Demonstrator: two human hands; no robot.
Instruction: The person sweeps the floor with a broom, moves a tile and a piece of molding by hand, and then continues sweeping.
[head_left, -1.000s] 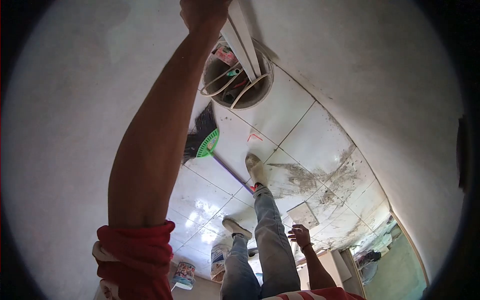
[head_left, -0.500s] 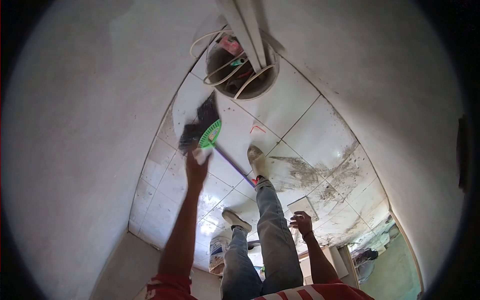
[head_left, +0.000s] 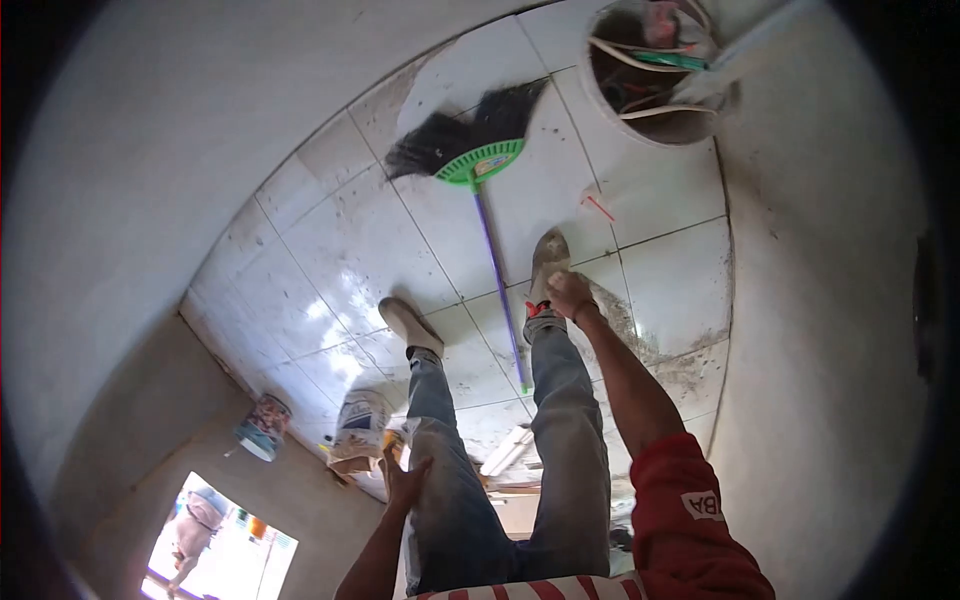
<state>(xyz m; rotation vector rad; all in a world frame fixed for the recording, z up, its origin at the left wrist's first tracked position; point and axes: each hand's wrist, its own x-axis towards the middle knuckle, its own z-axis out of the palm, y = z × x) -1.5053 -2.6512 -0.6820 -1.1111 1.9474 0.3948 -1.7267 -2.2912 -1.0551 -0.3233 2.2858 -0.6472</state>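
Note:
A broom (head_left: 499, 262) with a green head, black bristles and a purple handle lies on the tiled floor, its handle end between my two feet. My right hand (head_left: 568, 292) reaches down beside my right shoe (head_left: 549, 252), fingers curled together; whether anything is in them is hidden. Something red (head_left: 540, 308) shows at that ankle. By my left knee, my left hand (head_left: 406, 482) has its fingers apart and holds nothing, close to the trouser leg (head_left: 432, 440). Further forward on the tiles is a thin red strip (head_left: 598, 207).
A round bucket (head_left: 655, 125) with tools and a cable or hose stands at the upper right, near the wall. A white sack-like container (head_left: 360, 425) and a printed bucket (head_left: 265, 425) are at left. Through a bright opening (head_left: 225, 540) a person is visible. Dirt marks the tiles.
My view has swung, so the bucket now sits further right. My left hand has drawn back from the broom head to my knee. My right hand has come forward to my right shoe.

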